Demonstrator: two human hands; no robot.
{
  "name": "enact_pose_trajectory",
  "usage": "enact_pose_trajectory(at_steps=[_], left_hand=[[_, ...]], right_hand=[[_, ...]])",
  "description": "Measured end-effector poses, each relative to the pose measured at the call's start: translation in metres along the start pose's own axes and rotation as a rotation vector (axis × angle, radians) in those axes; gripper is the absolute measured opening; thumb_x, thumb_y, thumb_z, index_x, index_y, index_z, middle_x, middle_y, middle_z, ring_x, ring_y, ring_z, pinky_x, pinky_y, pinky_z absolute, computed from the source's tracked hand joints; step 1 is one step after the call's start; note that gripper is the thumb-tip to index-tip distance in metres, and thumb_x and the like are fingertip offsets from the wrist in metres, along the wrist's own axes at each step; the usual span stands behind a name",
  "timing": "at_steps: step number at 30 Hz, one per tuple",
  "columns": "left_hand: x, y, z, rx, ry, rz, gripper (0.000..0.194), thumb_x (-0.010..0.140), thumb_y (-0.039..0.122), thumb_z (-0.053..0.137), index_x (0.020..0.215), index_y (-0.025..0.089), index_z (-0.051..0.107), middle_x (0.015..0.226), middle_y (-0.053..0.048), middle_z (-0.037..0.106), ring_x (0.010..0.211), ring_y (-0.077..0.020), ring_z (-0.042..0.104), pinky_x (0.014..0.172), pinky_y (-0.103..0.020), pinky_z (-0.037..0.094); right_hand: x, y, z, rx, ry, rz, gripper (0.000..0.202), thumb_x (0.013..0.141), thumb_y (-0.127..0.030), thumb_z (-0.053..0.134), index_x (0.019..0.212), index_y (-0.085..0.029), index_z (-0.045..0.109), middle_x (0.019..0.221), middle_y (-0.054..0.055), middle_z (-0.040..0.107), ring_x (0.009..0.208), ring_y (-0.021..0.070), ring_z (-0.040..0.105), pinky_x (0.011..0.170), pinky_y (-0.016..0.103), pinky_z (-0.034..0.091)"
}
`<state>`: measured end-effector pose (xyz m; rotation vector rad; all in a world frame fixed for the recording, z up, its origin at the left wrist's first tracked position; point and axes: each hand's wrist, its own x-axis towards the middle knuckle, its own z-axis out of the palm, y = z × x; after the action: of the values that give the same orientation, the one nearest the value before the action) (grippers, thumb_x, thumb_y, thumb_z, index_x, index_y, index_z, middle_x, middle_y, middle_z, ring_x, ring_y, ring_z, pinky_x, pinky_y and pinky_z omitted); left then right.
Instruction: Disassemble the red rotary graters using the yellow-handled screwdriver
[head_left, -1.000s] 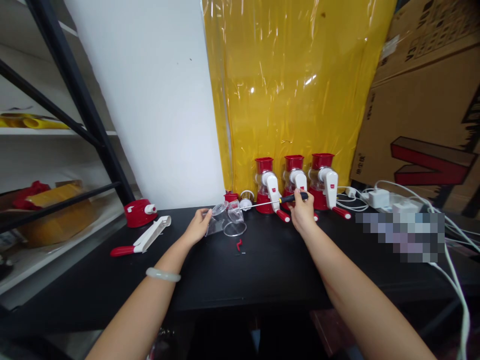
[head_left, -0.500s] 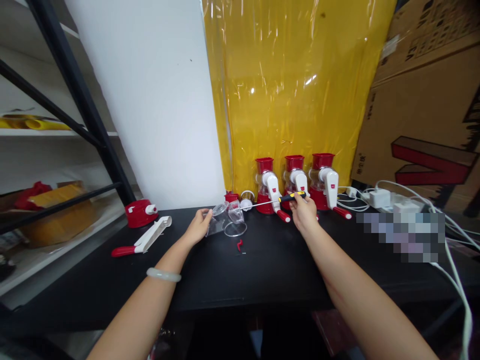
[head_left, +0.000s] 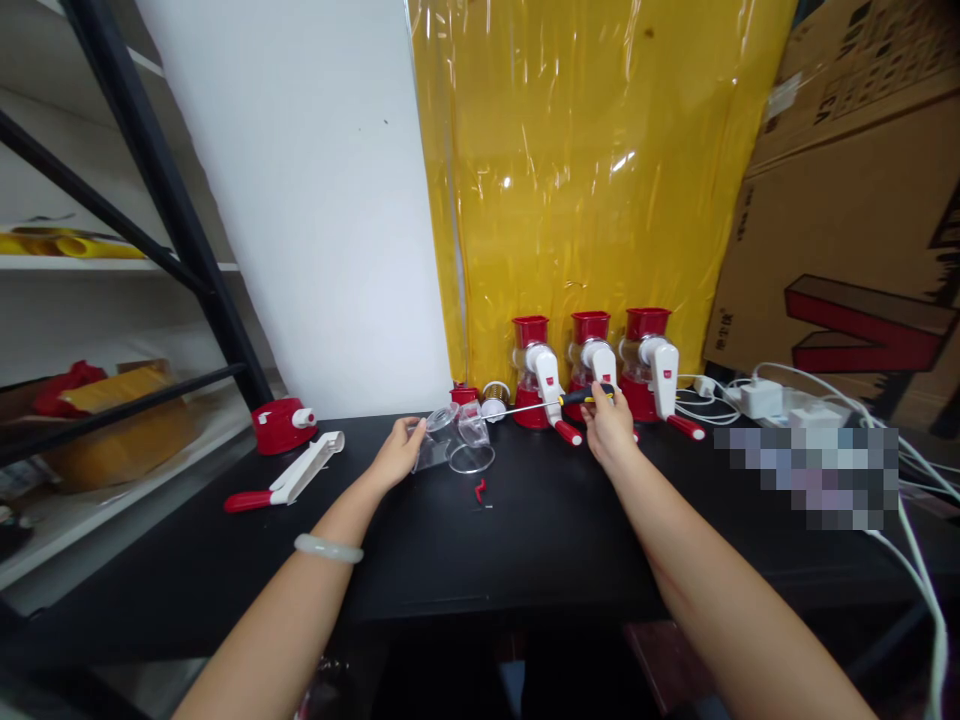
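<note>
My left hand (head_left: 397, 452) grips a clear plastic housing (head_left: 459, 438) that lies on its side on the black table (head_left: 525, 530). My right hand (head_left: 609, 430) holds a screwdriver (head_left: 559, 402) by its black and yellow handle, the thin shaft pointing left toward the housing's far end. A small red clip (head_left: 480, 490) lies on the table just in front of the housing.
Three red and white hand-crank machines (head_left: 592, 365) stand in a row against the yellow sheet. A red base (head_left: 281, 424) and a white crank arm with a red grip (head_left: 289, 481) lie at the left. White chargers and cables (head_left: 772, 400) trail at the right, by cardboard boxes.
My right hand has turned slightly on the screwdriver handle and stays in the same place. My left hand and the clear housing have not moved.
</note>
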<state>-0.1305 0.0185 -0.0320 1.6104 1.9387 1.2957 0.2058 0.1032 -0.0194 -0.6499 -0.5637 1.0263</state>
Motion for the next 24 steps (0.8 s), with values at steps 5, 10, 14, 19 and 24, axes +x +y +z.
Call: enact_pose_trajectory(at_steps=[5, 10, 14, 19, 24], left_hand=[[-0.0001, -0.0001, -0.0004, -0.002, 0.003, -0.012, 0.061, 0.084, 0.063, 0.045, 0.118, 0.012, 0.052, 0.109, -0.016, 0.065, 0.101, -0.0274, 0.063, 0.084, -0.038, 0.048], [-0.0005, 0.0008, -0.0006, -0.003, 0.007, -0.006, 0.060, 0.085, 0.062, 0.046, 0.118, 0.012, 0.052, 0.112, -0.016, 0.064, 0.104, -0.0273, 0.062, 0.084, -0.037, 0.048], [-0.0009, 0.0027, -0.0006, 0.001, -0.001, -0.006, 0.059, 0.086, 0.060, 0.044, 0.119, 0.011, 0.051, 0.112, -0.017, 0.064, 0.104, -0.0278, 0.062, 0.084, -0.038, 0.048], [-0.0009, 0.0022, -0.0011, 0.009, -0.001, 0.001, 0.060, 0.085, 0.061, 0.044, 0.118, 0.012, 0.051, 0.112, -0.017, 0.064, 0.103, -0.0274, 0.062, 0.083, -0.037, 0.048], [0.0001, 0.0003, -0.0005, 0.007, 0.010, -0.011, 0.061, 0.085, 0.061, 0.046, 0.119, 0.011, 0.051, 0.112, -0.017, 0.064, 0.103, -0.0275, 0.062, 0.083, -0.037, 0.048]], right_hand=[[0.0011, -0.0032, -0.0005, -0.004, 0.044, 0.033, 0.026, 0.063, -0.027, 0.071, 0.082, -0.021, 0.053, 0.067, -0.008, 0.057, 0.056, 0.0065, 0.055, 0.057, 0.021, 0.048], [-0.0001, -0.0080, -0.0015, 0.025, -0.001, 0.057, 0.018, 0.065, -0.026, 0.067, 0.072, -0.019, 0.052, 0.067, -0.004, 0.062, 0.062, 0.0101, 0.060, 0.055, 0.021, 0.047], [-0.0015, -0.0083, 0.0000, 0.049, 0.016, 0.092, 0.024, 0.073, -0.037, 0.066, 0.077, -0.022, 0.048, 0.066, -0.007, 0.060, 0.060, 0.0104, 0.060, 0.059, 0.026, 0.050], [-0.0056, -0.0088, 0.0042, 0.045, 0.004, 0.035, 0.039, 0.070, -0.044, 0.073, 0.091, -0.025, 0.046, 0.072, -0.008, 0.060, 0.055, 0.0074, 0.057, 0.057, 0.023, 0.049], [-0.0061, -0.0083, 0.0040, 0.053, 0.038, 0.024, 0.048, 0.063, -0.033, 0.081, 0.092, -0.026, 0.044, 0.068, -0.009, 0.058, 0.051, 0.0058, 0.053, 0.050, 0.018, 0.045]])
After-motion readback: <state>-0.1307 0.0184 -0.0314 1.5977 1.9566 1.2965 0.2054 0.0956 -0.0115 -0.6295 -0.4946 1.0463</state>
